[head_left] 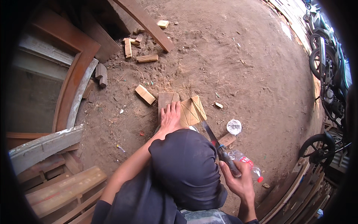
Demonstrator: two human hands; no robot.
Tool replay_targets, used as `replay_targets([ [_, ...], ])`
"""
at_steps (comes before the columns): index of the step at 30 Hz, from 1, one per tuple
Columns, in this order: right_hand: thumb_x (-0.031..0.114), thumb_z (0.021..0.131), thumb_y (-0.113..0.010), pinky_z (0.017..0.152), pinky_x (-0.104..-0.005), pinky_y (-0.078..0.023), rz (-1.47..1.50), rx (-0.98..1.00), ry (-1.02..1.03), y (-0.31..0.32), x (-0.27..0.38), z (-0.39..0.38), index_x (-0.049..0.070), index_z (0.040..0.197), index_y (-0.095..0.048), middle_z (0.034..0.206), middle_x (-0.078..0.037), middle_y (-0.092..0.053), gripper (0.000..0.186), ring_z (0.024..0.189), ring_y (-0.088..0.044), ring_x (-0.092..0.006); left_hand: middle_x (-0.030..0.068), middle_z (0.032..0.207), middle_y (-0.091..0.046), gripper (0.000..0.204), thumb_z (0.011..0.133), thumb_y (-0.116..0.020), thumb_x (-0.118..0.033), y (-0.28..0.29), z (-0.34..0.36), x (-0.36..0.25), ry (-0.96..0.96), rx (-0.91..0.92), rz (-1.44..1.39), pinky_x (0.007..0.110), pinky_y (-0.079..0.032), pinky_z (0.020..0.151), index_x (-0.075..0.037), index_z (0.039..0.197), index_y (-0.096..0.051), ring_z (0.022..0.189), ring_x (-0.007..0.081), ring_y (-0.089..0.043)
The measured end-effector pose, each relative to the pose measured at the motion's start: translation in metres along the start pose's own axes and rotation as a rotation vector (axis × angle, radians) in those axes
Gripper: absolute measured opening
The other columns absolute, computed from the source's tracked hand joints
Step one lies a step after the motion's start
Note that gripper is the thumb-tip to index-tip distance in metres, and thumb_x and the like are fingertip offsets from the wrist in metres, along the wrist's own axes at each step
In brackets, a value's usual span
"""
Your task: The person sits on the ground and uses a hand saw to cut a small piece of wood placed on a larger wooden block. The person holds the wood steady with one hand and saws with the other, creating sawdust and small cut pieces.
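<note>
My left hand (169, 119) rests with its fingers flat on a brown wooden board (166, 96), at the edge of a pale board (190, 114) marked with crossing dark lines. My right hand (238, 179) is closed round the dark handle of a long blade (209, 131), seemingly a saw, whose far part meets the pale board. A rounded shape in dark cloth (182, 168) fills the lower middle and hides what lies under it. Beside the blade are a plastic bottle (248, 164) with a red cap, a round clear container (234, 127) and a wood piece (227, 140).
Wood offcuts (145, 93) lie scattered on the dirt ground (253, 74). A framed glass panel (67, 93) and stacked planks (63, 186) stand at left, a leaning plank (153, 31) at the top. Parked motorbikes (326, 93) line the right, with more boards (298, 190) below them.
</note>
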State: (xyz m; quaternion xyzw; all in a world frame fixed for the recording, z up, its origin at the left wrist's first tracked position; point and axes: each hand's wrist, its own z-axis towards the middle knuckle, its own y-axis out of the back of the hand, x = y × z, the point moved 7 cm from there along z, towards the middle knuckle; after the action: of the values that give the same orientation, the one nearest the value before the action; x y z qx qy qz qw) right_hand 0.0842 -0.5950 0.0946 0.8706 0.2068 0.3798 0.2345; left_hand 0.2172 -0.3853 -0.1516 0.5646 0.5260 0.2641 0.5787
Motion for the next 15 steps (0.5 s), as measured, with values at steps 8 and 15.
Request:
replay_targets([
  [8,0.022,0.098,-0.074,0.054,-0.0398,-0.039,0.055,-0.178,0.147,-0.023,0.000,0.028,-0.010,0.077,-0.060,0.058,-0.019,-0.049,0.041,0.055,-0.044,-0.0124,0.0095,0.131,-0.057,0.057,0.097,-0.064,-0.017,-0.019,0.003,0.008,-0.016,-0.155,0.140,0.053,-0.052,0.094,-0.004,0.150,-0.047,0.118,0.0261,-0.059],
  [15,0.026,0.099,-0.076,0.054,-0.0371,-0.040,0.046,-0.157,0.000,-0.004,-0.020,-0.023,-0.006,0.078,-0.070,0.056,-0.008,-0.055,0.039,0.056,-0.048,-0.0118,0.0097,0.133,-0.056,0.057,0.097,-0.062,-0.015,-0.020,0.000,0.014,0.000,-0.166,0.081,0.058,-0.050,0.099,-0.005,0.150,-0.046,0.121,0.0277,-0.059],
])
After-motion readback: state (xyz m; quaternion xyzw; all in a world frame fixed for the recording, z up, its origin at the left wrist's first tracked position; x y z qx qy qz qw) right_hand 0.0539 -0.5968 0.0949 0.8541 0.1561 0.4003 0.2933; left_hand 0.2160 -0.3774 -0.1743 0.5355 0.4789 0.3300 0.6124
